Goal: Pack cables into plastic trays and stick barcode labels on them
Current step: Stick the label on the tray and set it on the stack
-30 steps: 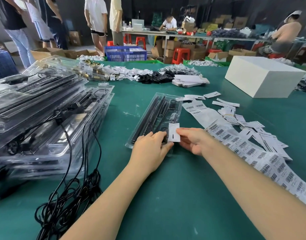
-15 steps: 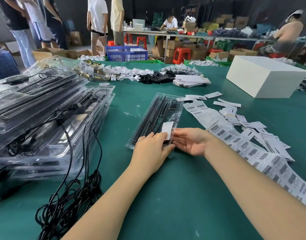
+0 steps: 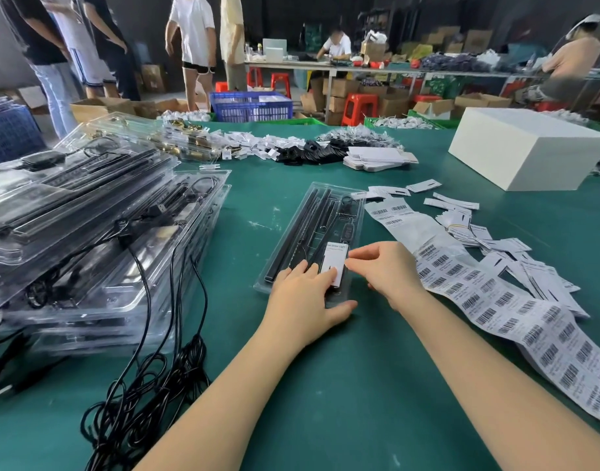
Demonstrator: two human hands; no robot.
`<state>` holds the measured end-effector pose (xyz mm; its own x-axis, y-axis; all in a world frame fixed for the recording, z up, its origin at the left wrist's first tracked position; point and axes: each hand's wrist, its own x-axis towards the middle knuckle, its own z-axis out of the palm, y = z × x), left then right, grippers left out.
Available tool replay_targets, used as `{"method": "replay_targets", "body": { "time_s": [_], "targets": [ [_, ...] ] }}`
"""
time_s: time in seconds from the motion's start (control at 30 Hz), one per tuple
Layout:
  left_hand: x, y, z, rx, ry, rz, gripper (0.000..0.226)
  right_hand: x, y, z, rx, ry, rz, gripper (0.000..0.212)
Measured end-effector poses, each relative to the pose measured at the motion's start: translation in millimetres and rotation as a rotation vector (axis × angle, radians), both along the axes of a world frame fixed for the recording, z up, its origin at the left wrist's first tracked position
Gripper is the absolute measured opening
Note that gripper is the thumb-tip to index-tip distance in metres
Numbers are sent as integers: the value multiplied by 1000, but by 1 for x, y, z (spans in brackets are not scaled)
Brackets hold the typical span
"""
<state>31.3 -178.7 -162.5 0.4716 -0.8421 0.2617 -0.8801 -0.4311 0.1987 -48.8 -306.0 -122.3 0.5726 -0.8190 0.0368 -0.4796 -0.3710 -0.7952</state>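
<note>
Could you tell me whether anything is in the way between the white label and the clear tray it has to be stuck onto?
Nothing visible is. The white label already lies on the clear tray, over its near end. The left hand presses on its near part, and the right hand has its fingertips at the label's right edge.

Label [image 3: 336, 263]: partly legible "Light"

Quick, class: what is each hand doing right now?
Left hand: open, flat on the label and tray.
Right hand: fingers pinching the label's edge.
</note>
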Motion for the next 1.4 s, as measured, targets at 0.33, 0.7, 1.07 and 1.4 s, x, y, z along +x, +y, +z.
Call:
{"method": "replay_targets", "body": {
  "time_s": [0.33,0.7,1.07,1.4],
  "targets": [
    [0,1,1,-80,26,-17,63,10,-4,-27,-381,305,198,49],
    [-2,1,20,57,44,4,45,11,-15,-30,-376,457,261,41],
    [-17,3,27,-171,-346,-5,44,-13,18,1,640,30,98,22],
    [-18,-8,8,-301,-99,-3,27,-11,37,-19,790,-446,-132,22]
  ]
}}
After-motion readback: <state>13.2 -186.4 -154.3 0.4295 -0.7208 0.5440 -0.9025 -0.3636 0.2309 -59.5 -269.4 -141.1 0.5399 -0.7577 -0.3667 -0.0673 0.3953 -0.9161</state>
